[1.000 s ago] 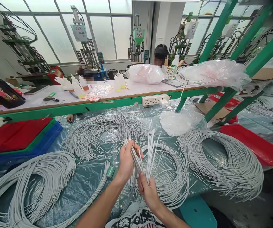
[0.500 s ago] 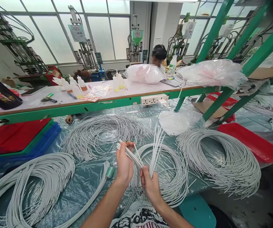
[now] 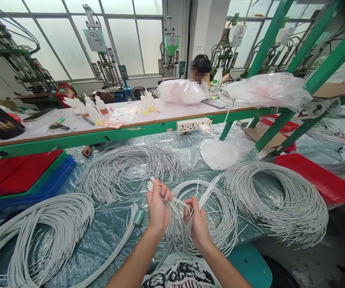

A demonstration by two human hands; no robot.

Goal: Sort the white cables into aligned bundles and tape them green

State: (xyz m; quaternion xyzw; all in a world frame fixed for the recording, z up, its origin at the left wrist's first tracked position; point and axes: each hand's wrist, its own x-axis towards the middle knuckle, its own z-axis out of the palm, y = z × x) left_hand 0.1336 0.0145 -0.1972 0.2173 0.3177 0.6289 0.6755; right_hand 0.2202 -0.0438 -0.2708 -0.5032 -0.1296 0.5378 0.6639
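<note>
Can't trace single white cables [image 3: 177, 211] through that tangle; pinching a bunch each in left hand [image 3: 158, 206] and right hand [image 3: 199, 222], above a half-blocked coil [image 3: 230, 212]; tipped the right bunch [image 3: 211, 191] way further over than before.

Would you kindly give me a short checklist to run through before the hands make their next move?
1. Left hand has a grip on its cables: ok, fingers closed around them.
2. Right hand has a grip on its bunch: ok.
3. Right-hand ends together: not ok, one strand stands apart.
4. Held cables free of the coil beneath: cannot tell, they overlap in view.
5. Other person's hand away from these hands: ok, it is beyond, near the shelf.
</note>
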